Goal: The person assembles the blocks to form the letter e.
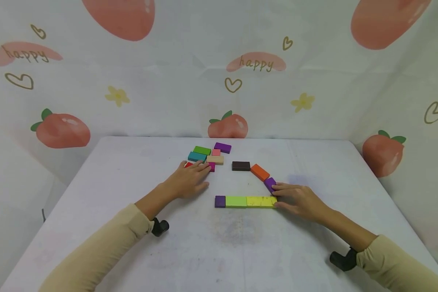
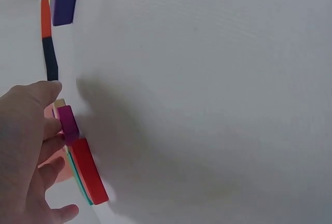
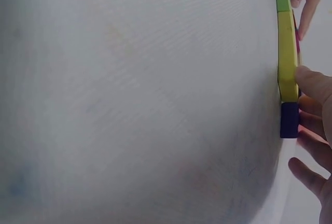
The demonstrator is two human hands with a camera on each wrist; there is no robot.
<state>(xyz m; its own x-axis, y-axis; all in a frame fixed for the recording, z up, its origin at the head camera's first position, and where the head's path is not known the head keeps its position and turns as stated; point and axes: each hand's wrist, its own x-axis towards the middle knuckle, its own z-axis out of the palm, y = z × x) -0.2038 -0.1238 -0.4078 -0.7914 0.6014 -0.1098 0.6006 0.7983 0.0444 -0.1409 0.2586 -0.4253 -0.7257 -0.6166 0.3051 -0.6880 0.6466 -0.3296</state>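
My left hand [image 1: 190,178] reaches over a cluster of small blocks, its fingers over a red block [image 2: 89,171] and a magenta block [image 2: 68,124]; its thumb stays apart from them. Fingertips of my right hand [image 1: 299,199] touch a purple block [image 1: 270,185], with the thumb by the end of a yellow block [image 1: 261,202]. That yellow block lies in a straight row with a light green block [image 1: 236,202] and a dark purple block [image 1: 220,201]. Another dark block [image 3: 289,120] shows at the row's right end in the right wrist view; the hand hides it from the head view.
An orange block [image 1: 260,172] and a black block [image 1: 241,166] slant away from the right hand's purple block. Around the left hand lie green [image 1: 202,150], teal [image 1: 197,157], beige [image 1: 215,160], pink [image 1: 216,152] and purple [image 1: 222,147] blocks. A printed cloth [image 1: 175,89] hangs behind the white table [image 1: 219,251].
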